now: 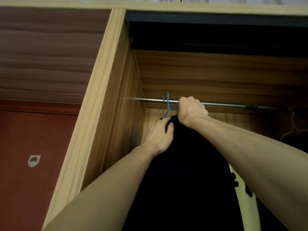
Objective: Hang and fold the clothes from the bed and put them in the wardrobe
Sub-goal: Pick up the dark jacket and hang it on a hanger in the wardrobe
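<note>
Right grip [191, 110] clamped on blue hanger [167, 104] at rail [225, 104], left grip [158, 135] pinching black garment [183, 172] beside wardrobe wall [120, 114]

Inside the open wardrobe [106, 90], a metal rail [221, 104] is spanning the compartment, with dark open space above it up to the top panel. The blue hanger [167, 104] is hooking the rail's left end, just beside the left side wall — little room is remaining there. A black garment [180, 172] is filling the lower middle of the opening. To the right, the rail is running bare — until dark clothing [295, 139] is crowding the far right edge.
</note>
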Demonstrator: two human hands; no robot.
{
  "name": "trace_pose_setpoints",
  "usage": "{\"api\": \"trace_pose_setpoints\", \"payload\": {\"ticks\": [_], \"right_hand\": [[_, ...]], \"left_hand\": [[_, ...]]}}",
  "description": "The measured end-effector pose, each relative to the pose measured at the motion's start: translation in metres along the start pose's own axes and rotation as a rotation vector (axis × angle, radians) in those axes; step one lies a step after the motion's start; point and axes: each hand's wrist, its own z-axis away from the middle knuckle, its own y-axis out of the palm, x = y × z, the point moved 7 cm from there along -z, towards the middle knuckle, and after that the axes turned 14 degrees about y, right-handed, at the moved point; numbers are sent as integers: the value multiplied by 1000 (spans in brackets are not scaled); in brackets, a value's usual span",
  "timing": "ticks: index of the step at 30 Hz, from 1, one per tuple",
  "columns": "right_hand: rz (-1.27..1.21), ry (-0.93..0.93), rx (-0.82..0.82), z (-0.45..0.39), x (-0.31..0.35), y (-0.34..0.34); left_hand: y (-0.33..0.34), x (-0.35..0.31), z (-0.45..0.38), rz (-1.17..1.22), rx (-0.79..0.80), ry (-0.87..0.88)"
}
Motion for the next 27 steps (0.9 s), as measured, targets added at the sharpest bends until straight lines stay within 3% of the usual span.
{"api": "trace_pose_setpoints", "payload": {"ticks": [10,18,27], "right_hand": [[-33,-9,3,-27,-9,21],[-107,-8,-14,-49,-10,19],[-98,55,51,-55,-24,38]], "left_hand": [[55,24,-13,95,176,-33],[57,26,-21,134,93,-44],[74,37,-24,126,120,-82]]}}
